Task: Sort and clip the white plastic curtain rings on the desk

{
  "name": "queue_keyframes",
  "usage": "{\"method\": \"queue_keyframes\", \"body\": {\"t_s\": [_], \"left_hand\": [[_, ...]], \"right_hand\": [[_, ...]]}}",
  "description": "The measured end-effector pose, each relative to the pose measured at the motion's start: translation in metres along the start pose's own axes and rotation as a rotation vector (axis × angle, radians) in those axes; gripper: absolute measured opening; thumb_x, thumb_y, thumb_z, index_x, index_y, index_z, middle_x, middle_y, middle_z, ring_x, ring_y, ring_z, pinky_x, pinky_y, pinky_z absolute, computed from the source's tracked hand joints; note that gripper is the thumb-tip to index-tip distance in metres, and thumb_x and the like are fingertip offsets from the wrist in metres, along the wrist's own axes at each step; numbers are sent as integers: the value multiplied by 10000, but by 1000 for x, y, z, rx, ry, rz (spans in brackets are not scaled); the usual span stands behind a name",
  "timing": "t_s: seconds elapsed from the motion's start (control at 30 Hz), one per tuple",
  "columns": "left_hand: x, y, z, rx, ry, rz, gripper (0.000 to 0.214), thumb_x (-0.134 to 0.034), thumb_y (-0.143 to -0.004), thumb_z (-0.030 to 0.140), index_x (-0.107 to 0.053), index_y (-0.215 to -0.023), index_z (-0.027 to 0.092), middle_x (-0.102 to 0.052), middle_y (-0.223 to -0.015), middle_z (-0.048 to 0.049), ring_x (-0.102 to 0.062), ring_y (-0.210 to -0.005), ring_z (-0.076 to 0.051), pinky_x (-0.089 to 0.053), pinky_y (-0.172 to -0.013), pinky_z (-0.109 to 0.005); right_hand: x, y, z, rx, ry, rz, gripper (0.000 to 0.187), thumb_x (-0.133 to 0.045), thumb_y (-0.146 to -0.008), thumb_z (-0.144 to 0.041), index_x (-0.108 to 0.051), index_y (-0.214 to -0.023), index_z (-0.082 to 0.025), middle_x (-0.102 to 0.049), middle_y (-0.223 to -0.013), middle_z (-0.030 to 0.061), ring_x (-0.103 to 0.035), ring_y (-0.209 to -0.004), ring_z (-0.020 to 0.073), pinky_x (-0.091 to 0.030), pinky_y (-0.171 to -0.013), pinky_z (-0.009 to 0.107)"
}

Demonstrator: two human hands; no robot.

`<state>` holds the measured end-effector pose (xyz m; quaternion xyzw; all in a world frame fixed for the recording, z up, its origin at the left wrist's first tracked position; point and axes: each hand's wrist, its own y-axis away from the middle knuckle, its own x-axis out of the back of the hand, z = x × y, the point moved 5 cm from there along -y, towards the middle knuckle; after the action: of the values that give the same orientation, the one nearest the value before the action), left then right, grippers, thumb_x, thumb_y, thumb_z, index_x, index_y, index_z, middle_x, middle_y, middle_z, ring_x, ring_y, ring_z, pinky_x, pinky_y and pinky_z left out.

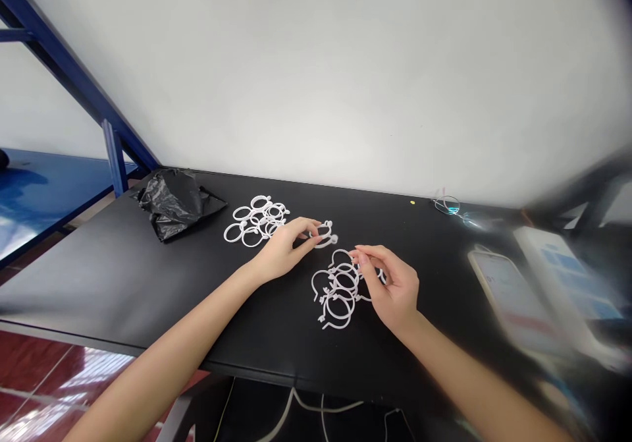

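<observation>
My left hand (284, 248) is over the middle of the black table, its thumb and index finger closed on a white plastic ring clip (323, 243). Another white ring edge shows just behind it. To its left lies a group of white rings (251, 236) that look closed, partly hidden by the hand. My right hand (390, 280) is at the right side of a pile of white ring clips (338, 307), several with open ends. Its thumb and fingertips are pinched together at the edge of a clip at the top of the pile. The palm hides some clips.
A crumpled black plastic bag (172, 205) lies at the table's back left. Eyeglasses (448, 205) and a small yellow bit (413, 202) are near the wall. A phone (511, 294) and a white box (567, 277) lie at right. Cables (284, 415) hang below the front edge.
</observation>
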<state>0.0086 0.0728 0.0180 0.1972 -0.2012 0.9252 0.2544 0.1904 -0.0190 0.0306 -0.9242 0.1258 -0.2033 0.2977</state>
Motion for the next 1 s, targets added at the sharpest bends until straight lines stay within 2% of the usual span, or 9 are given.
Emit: {"method": "queue_keyframes", "body": {"t_s": [0.1,0.2,0.3,0.43,0.6,0.73,0.83,0.93,1.0], "left_hand": [[-5,0,5,86,350,-104,170,-546,-948,331,-569,-902,170,-648,-1235,-113,-638,-1065,-194,-520,-901,-338],[-11,2,11,129,569,-189,176,-583,-936,324,-575,-887,155,-684,-1163,-98,-643,-1052,-177,-520,-890,-306],[-16,3,11,163,666,-227,184,-612,-923,330,-597,-893,148,-705,-1056,-75,-654,-1039,-183,-527,-874,-303],[-19,5,15,153,716,-275,167,-627,-917,308,-616,-879,145,-713,-965,-56,-668,-958,-163,-526,-872,-313],[-20,6,21,129,755,-330,159,-659,-893,280,-605,-849,136,-696,-1147,-117,-657,-1058,-204,-493,-968,-388],[-18,5,17,145,730,-244,185,-723,-834,251,-597,-919,145,-654,-1228,-130,-651,-1088,-223,-499,-969,-410],[-18,5,17,121,631,-140,332,-766,-783,256,-578,-1041,167,-630,-1221,-115,-656,-988,-185,-533,-878,-362],[-24,8,24,23,327,-91,354,-718,-825,324,-584,-1116,173,-632,-974,-52,-573,-728,-109,-500,-682,-271],[-28,13,31,-87,90,-47,265,-640,-884,362,-613,-1059,164,-547,-781,-1,-472,-633,-95,-424,-593,-240]], "right_hand": [[0,-1,4,-72,-8,12,154,-594,-908,-182,-672,-1038,-212,-725,-922,63,-700,-763,176,-612,-607,298],[-2,-2,7,-126,-46,-30,207,-598,-912,-226,-655,-1111,-214,-713,-988,75,-696,-792,180,-617,-612,304],[-4,-2,9,-190,-109,-62,260,-619,-904,-264,-649,-1159,-226,-692,-1045,74,-692,-828,181,-618,-618,295],[-7,-6,13,-340,-247,-90,182,-648,-886,-316,-713,-1020,-211,-688,-825,36,-674,-707,157,-605,-559,264],[-9,-11,21,-522,-399,-102,160,-747,-801,-339,-744,-849,-187,-703,-761,36,-684,-687,161,-622,-575,263],[-9,-11,24,-564,-477,-106,138,-790,-759,-309,-752,-832,-199,-722,-788,29,-691,-700,151,-631,-643,271],[-9,-9,20,-500,-472,-94,82,-784,-767,-268,-748,-816,-212,-712,-775,16,-686,-716,144,-620,-681,266],[-12,-6,10,-357,-400,-87,40,-751,-798,-209,-745,-834,-224,-695,-803,17,-676,-760,148,-598,-701,259],[-14,-2,4,-267,-372,-96,76,-731,-813,-183,-741,-870,-234,-689,-849,23,-673,-796,154,-589,-708,262]]}}
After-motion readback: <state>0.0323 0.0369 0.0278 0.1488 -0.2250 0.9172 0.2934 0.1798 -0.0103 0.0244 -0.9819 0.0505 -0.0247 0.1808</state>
